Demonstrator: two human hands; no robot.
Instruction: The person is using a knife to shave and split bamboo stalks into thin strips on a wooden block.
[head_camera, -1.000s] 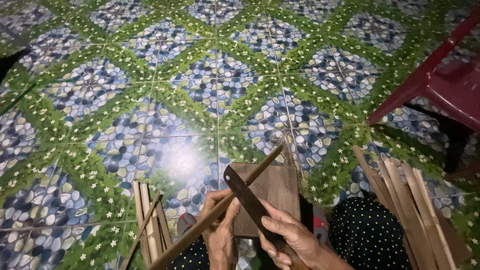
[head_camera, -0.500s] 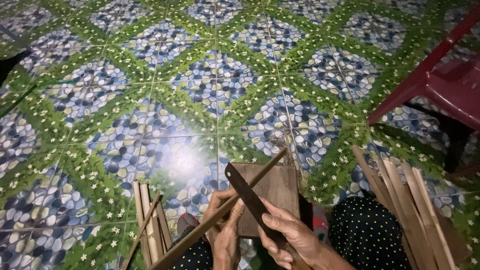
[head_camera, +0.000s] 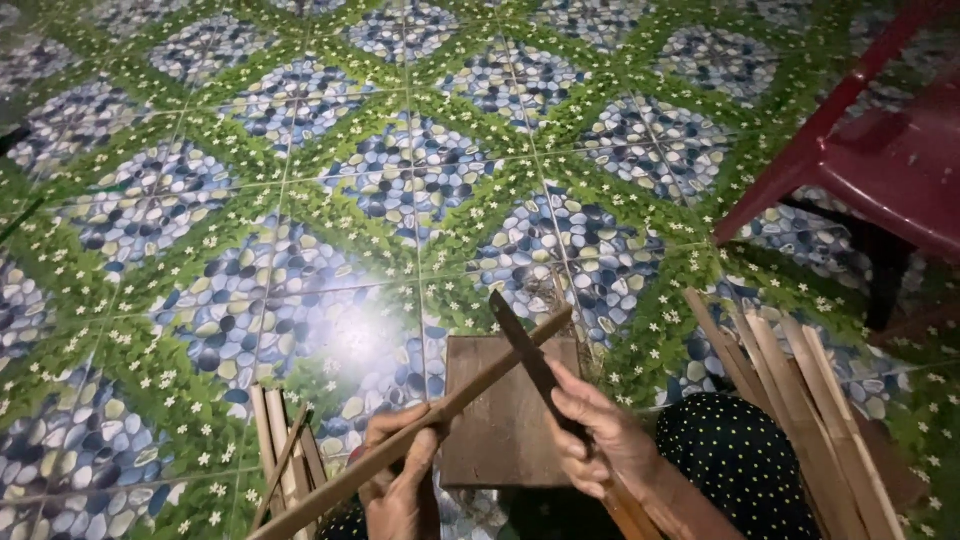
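I see my left hand (head_camera: 400, 480) gripping a long brown stick (head_camera: 420, 425); my right hand (head_camera: 600, 440) grips a dark knife (head_camera: 530, 355), its blade crossing the stick's far tip.

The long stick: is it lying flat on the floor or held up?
Held up, slanting: the left hand grips the stick above the wooden block.

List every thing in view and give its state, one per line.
Left hand: gripping the bamboo stick.
Right hand: gripping the knife.
Bamboo stick: held slanted over the wooden block.
Knife: blade against the stick near its far end.
Wooden block: flat on the floor.
Bamboo strips: piled beside the knee.
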